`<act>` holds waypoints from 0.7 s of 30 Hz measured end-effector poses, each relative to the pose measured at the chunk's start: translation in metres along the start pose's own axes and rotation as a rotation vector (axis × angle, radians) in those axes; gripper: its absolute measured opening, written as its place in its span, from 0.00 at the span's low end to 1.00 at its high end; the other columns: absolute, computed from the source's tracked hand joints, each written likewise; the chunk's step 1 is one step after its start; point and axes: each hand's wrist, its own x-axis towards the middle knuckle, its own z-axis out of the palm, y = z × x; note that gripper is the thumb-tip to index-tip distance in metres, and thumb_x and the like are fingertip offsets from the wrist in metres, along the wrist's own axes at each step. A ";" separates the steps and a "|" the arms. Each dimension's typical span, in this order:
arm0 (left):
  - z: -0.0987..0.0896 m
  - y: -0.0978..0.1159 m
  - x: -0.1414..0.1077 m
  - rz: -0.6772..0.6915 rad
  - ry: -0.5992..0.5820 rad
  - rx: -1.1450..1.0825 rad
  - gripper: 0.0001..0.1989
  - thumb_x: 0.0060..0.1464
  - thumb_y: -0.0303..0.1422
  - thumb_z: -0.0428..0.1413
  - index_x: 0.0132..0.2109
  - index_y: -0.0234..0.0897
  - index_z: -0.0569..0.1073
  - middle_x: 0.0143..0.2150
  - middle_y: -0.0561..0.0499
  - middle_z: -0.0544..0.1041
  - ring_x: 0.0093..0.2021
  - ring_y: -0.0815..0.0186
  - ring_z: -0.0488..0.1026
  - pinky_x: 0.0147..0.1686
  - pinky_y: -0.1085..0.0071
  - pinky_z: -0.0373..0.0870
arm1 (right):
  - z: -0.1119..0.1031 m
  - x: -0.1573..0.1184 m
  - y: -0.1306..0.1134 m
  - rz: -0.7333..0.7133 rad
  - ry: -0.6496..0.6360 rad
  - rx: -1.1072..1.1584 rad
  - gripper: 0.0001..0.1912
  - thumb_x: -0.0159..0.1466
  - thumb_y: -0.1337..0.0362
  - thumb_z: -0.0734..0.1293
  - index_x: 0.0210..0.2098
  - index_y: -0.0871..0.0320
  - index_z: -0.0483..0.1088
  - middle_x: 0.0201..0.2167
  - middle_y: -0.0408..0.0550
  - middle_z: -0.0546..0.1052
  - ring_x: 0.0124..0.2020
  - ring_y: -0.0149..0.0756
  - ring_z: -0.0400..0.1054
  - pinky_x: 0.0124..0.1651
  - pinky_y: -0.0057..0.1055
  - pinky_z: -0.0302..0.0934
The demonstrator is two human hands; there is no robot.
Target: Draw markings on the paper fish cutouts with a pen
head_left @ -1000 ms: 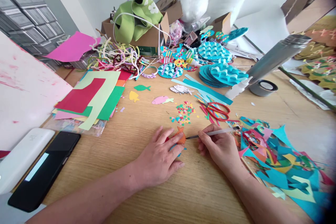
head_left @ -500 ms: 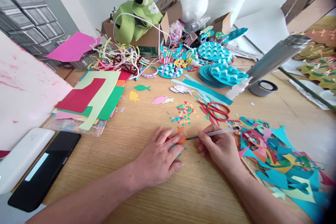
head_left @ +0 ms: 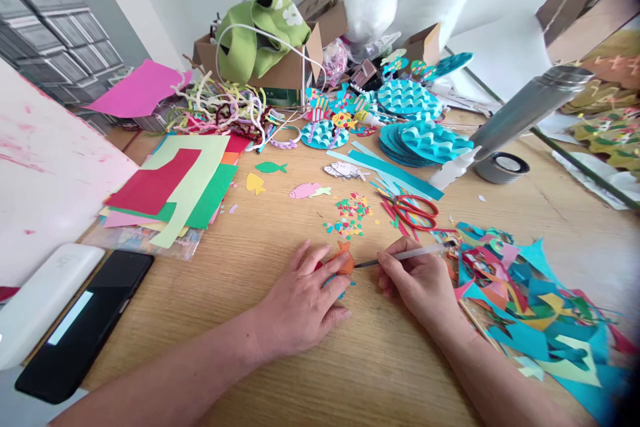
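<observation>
My left hand (head_left: 303, 300) lies on the tabletop with its fingers spread, pressing down an orange paper fish (head_left: 346, 263). Under the same fingers, bits of red and blue paper (head_left: 347, 291) peek out, mostly covered. My right hand (head_left: 417, 280) pinches a slim pen (head_left: 419, 251), whose dark tip touches or nearly touches the right edge of the orange fish. Just beyond my fingers are small piles of colourful paper confetti (head_left: 353, 213). Farther off lie a green paper fish (head_left: 271, 167), a yellow one (head_left: 255, 183), a pink one (head_left: 304, 191) and white ones with drawn outlines (head_left: 345, 171).
Red-handled scissors (head_left: 419, 213) rest on paper strips. Paper scraps (head_left: 535, 300) heap up at right. Coloured sheets (head_left: 200, 193) and a phone (head_left: 85, 327) are at left. Behind stand blue wavy discs (head_left: 430, 143), a glue bottle (head_left: 455, 169), a steel flask (head_left: 533, 110) and pipe cleaners (head_left: 225, 110).
</observation>
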 end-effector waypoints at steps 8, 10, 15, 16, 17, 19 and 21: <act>0.000 -0.001 0.000 0.003 -0.002 -0.010 0.18 0.66 0.42 0.49 0.57 0.38 0.68 0.67 0.49 0.62 0.67 0.53 0.51 0.67 0.47 0.44 | 0.000 0.000 0.004 -0.015 0.002 0.005 0.15 0.58 0.53 0.71 0.28 0.55 0.64 0.12 0.39 0.71 0.11 0.30 0.64 0.13 0.21 0.59; 0.000 -0.001 0.000 0.005 -0.004 -0.010 0.18 0.66 0.42 0.49 0.57 0.37 0.68 0.67 0.49 0.62 0.67 0.53 0.51 0.67 0.47 0.44 | 0.000 0.000 0.003 -0.012 -0.001 0.027 0.16 0.57 0.53 0.71 0.27 0.55 0.64 0.12 0.39 0.71 0.11 0.31 0.65 0.12 0.22 0.60; 0.000 0.000 0.000 0.008 -0.002 0.003 0.18 0.65 0.41 0.50 0.57 0.37 0.69 0.68 0.48 0.60 0.67 0.51 0.50 0.67 0.46 0.45 | -0.001 0.000 -0.003 -0.063 0.041 0.082 0.17 0.58 0.51 0.72 0.27 0.56 0.65 0.12 0.40 0.71 0.11 0.31 0.64 0.13 0.24 0.59; -0.001 0.000 0.000 0.010 0.000 0.006 0.18 0.65 0.41 0.50 0.56 0.38 0.69 0.68 0.47 0.59 0.67 0.51 0.49 0.67 0.45 0.45 | 0.000 0.000 -0.003 -0.094 0.060 0.084 0.17 0.58 0.52 0.71 0.27 0.56 0.65 0.13 0.41 0.71 0.11 0.30 0.64 0.14 0.24 0.60; -0.001 0.000 0.000 0.010 0.003 0.008 0.17 0.65 0.41 0.51 0.56 0.38 0.69 0.68 0.46 0.58 0.67 0.50 0.49 0.66 0.45 0.46 | 0.000 -0.001 -0.003 -0.131 0.083 0.083 0.16 0.59 0.52 0.71 0.27 0.56 0.66 0.14 0.41 0.72 0.12 0.30 0.65 0.14 0.24 0.60; -0.002 0.000 0.000 0.005 0.024 0.006 0.17 0.64 0.40 0.52 0.56 0.38 0.70 0.65 0.43 0.60 0.66 0.50 0.51 0.66 0.45 0.47 | -0.001 -0.001 -0.003 -0.221 0.126 0.073 0.13 0.62 0.54 0.70 0.30 0.57 0.68 0.18 0.42 0.74 0.16 0.31 0.67 0.18 0.25 0.63; -0.002 0.000 0.000 -0.005 0.053 -0.004 0.17 0.63 0.40 0.53 0.55 0.38 0.70 0.59 0.42 0.65 0.63 0.50 0.56 0.66 0.45 0.48 | -0.001 -0.003 -0.002 -0.312 0.128 0.017 0.10 0.66 0.56 0.66 0.38 0.56 0.71 0.24 0.44 0.78 0.23 0.34 0.73 0.26 0.28 0.68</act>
